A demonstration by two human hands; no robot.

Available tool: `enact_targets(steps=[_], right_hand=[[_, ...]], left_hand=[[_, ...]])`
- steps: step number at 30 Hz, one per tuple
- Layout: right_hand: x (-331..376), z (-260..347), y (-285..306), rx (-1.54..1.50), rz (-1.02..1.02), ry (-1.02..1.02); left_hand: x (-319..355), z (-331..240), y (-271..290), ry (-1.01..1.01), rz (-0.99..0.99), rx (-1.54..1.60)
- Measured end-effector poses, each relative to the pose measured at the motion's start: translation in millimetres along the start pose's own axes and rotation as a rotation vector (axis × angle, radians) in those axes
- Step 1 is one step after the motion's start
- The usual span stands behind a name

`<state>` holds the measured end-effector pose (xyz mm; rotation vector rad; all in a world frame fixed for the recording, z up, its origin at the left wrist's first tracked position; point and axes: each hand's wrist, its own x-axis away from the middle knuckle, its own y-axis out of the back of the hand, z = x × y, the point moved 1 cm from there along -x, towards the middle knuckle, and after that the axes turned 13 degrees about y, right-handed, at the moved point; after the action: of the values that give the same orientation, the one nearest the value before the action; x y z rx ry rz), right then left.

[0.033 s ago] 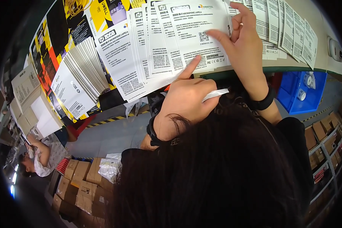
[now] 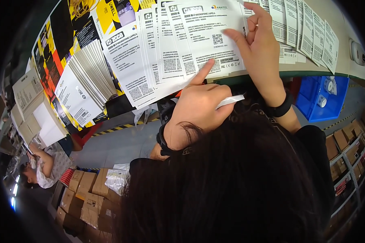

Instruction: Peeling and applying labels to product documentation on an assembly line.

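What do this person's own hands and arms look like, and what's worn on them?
Both hands are human and ungloved. The left hand has a slim black wristband around its wrist; the right hand has a broad black wristband around its own. A black fabric sleeve covers the right arm higher up.

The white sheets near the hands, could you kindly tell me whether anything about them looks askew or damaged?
No tear stands out. The white sheets at the left hand are a little askew: they overlap in an uneven fan, and the fan's leftmost sheet tilts more than the rest. This may be a loose layout.
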<state>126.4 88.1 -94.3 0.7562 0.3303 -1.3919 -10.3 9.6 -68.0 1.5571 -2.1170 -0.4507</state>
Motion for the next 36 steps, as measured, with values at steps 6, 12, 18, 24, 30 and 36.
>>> enact_targets(steps=[6,12,18,24,30,36], right_hand=[[8.4,12.4,5.9,0.041,-0.022,-0.354],[-5.5,48.2,1.7,0.148,0.622,0.157],[-8.5,59.8,31.0,0.467,0.764,-0.012],[-17.3,62.2,27.5,0.194,0.405,-0.177],[-17.9,38.3,8.9,-0.202,0.136,-0.547],[-15.3,29.4,-0.6,-0.324,0.161,-0.716]], left_hand=[[19.2,-15.9,18.9,-0.021,-0.142,0.013],[34.8,-5.5,19.2,-0.008,-0.108,-0.116],[39.3,-8.3,26.5,-0.023,-0.129,-0.091],[41.6,-9.2,30.6,0.002,-0.109,-0.087],[38.0,-5.6,27.4,-0.003,-0.121,-0.056],[32.7,2.2,27.6,-0.003,-0.105,-0.065]])
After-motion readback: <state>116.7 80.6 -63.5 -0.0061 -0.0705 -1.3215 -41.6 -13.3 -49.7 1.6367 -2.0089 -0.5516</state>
